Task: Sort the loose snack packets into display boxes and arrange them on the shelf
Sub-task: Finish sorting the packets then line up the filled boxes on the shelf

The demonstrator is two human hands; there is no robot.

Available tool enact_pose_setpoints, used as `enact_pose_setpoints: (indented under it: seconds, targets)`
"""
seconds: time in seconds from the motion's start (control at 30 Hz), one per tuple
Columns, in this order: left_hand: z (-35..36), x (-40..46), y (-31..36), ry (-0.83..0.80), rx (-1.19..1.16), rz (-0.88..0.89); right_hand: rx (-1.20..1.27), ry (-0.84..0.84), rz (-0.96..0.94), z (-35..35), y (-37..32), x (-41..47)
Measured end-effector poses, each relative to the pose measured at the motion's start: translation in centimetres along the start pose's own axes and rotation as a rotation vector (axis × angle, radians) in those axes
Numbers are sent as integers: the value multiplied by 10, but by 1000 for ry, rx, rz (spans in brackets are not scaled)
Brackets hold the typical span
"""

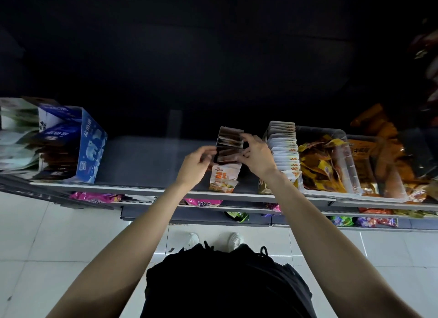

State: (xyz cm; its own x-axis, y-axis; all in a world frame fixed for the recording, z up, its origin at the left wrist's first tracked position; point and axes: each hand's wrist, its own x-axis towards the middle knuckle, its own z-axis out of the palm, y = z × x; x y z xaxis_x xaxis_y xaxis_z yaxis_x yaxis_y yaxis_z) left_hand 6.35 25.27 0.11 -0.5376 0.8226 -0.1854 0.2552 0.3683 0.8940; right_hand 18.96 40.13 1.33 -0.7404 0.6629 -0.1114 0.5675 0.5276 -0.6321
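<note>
Both of your hands meet at the middle of the frame over the grey shelf (142, 161). Your left hand (196, 163) has its fingers curled round the left edge of a row of dark snack packets (230, 147), and your right hand (257, 155) pinches the right edge of the same row with thumb and fingertips. That row stands on edge in a small open display box (224, 180), whose front, printed in white and orange, faces the shelf's front lip. The box sits on the shelf between bare grey surface on the left and a row of white packets (284, 149) just beside it on the right.

Further right in the frame, a clear plastic bin (350, 175) holds a loose heap of yellow and brown packets (320, 166), and beyond it lie orange packets (379, 156), partly in shadow. At the left of the frame a blue carton (91, 147) stands tilted on the shelf with dark packets inside it, and pale green and white packets are stacked against its far side.

Below the shelf's edge, pink, green and purple packets (203, 202) show on lower shelves. At the bottom of the frame are the white tiled floor (47, 246) and your white shoes (192, 239).
</note>
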Motion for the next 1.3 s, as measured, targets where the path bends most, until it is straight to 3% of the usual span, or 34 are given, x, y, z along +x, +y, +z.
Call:
enact_pose_setpoints:
  seconds: [0.1, 0.43, 0.57, 0.73, 0.97, 1.1, 1.2, 1.3]
  targets:
    - [-6, 15, 10, -90, 105, -4, -108, 20, 18, 0, -3, 9]
    - [8, 51, 16, 191, 269, 145, -161, 154, 86, 3, -8, 23]
    - [12, 56, 15, 220, 244, 169, -151, 147, 38, 0, -4, 26]
    - [14, 62, 18, 157, 189, 67, -136, 103, 82, 7, -5, 32]
    - [-4, 39, 22, 126, 330, 176, 144, 375, 137, 7, -7, 31]
    - [-18, 8, 24, -65, 374, 266, 259, 353, 115, 8, -7, 8]
    - [-18, -4, 18, -256, 579, 277, 268, 326, 78, 4, -11, -14]
    - [-13, -1, 12, -230, 575, 244, 283, 179, 18, 0, -14, -35]
